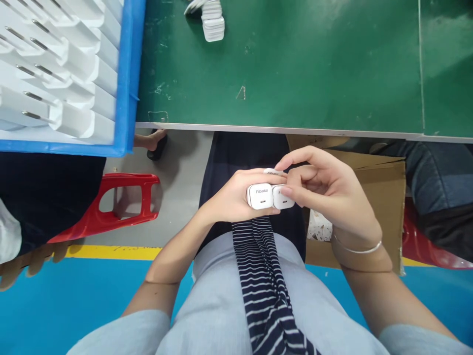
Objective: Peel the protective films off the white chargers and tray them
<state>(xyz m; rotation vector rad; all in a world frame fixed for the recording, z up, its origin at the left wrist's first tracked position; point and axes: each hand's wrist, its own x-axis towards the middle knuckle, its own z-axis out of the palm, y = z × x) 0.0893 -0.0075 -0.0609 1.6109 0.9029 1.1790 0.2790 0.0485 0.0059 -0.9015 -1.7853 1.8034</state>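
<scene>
My left hand is wrapped around a pair of white plug chargers, held side by side with their port faces up. Each has a small slot, and the left one shows "Fibaks" lettering. Another white piece with similar lettering peeks out at the fingers of that hand; how much of it is hidden I cannot tell. My right hand is closed in from the right, its thumb on the face of the right charger. Its index fingertip is by the lettered piece, and the other fingers are curled.
A blue tray packed with white chargers, metal prongs up, is at upper left. Small white plates lie stacked on the green table. Red stools flank me, with a cardboard box at right. People sit on both sides.
</scene>
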